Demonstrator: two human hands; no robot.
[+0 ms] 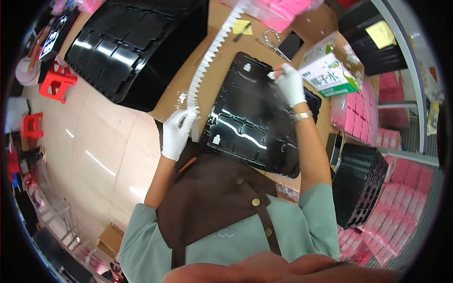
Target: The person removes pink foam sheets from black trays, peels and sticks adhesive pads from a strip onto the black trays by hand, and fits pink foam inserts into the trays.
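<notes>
My left hand (177, 134), in a white glove, pinches the lower end of a long white strip (204, 66) with a toothed edge. The strip runs away from me to the far edge of the table. A black plastic tray (245, 111), shiny and shallow, lies in front of me. Two small white bottle-shaped pieces sit on it, one piece (247, 67) near its far left corner and another piece (216, 139) near its close left corner. Over the tray's right side hovers my right hand (289, 86), gloved, its fingers pinched together; what they hold is too small to make out.
A tall stack of black trays (137, 47) stands at the left. To the right are a white and green carton (330, 70), pink wrapped packs (358, 113) and more stacked black trays (358, 181). A yellow note (240, 27) and a phone (290, 45) lie beyond the tray.
</notes>
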